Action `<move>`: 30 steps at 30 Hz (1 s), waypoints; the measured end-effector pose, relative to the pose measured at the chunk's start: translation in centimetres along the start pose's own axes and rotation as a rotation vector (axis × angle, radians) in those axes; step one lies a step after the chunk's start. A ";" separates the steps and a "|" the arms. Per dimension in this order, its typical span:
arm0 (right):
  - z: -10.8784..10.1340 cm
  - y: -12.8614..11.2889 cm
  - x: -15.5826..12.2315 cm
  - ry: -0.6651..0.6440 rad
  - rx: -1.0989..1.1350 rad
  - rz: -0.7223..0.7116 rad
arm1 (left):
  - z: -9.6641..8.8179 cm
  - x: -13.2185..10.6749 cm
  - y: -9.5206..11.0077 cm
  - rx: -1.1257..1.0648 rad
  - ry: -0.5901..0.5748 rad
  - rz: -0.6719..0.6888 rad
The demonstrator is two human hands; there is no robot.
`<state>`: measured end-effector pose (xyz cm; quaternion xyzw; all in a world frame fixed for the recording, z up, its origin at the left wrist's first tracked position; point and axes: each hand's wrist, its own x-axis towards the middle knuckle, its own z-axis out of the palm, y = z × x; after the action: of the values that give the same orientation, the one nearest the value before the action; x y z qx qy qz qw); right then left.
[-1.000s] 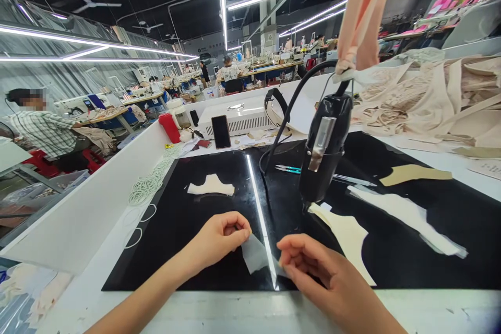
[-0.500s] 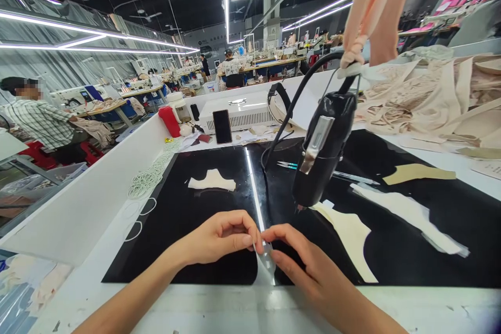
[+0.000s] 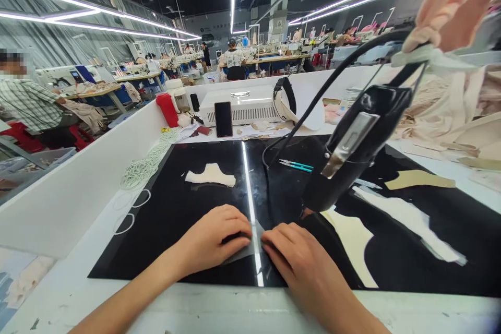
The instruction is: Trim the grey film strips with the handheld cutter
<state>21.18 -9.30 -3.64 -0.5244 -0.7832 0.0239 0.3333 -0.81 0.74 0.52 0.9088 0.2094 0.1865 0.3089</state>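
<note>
A small, thin translucent sheet (image 3: 256, 230) lies low over the black mat (image 3: 203, 269), between my two hands. My left hand (image 3: 219, 235) is closed on its left part, thumb below and fingers above. Opposite it, my right hand (image 3: 303, 258) has its fingers bent and pressed together at the sheet's right edge; its fingertips are partly hidden. Beyond my right hand hangs a black hand-held electric tool (image 3: 348, 151) with a metal switch plate, its tip close to the mat. A cream cut piece (image 3: 354, 245) lies just right of my right hand.
Left on the mat is a white cut piece (image 3: 211, 175); right are a white piece (image 3: 407, 219) and an olive one (image 3: 420, 179). Teal-handled thread snips (image 3: 295, 165) lie behind the tool. Pale elastic loops (image 3: 136, 169), a phone (image 3: 223, 119) and a white box (image 3: 250, 109) border the mat.
My hands have spread the sheet lower and flatter over the mat, the right hand turning knuckles up. The view has shifted, and the hanging tool appears farther right and more tilted.
</note>
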 end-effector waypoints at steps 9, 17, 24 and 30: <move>-3.8 0.7 -2.6 0.047 -0.207 0.082 | 1.2 -1.3 -2.4 0.233 0.118 0.196; -9.5 9.2 -5.8 0.249 -0.547 0.342 | 1.2 -1.4 -3.1 0.395 0.255 0.313; -9.0 13.9 -5.3 0.146 -0.788 0.402 | 1.7 -1.7 -4.1 0.412 0.293 0.292; -8.2 15.0 -4.9 0.032 -0.892 0.445 | 1.6 -1.8 -4.2 0.450 0.270 0.270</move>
<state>38.88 -9.29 -5.50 -0.7706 -0.5810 -0.2509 0.0752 -2.69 2.11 -3.67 0.9411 0.1619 0.2941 0.0411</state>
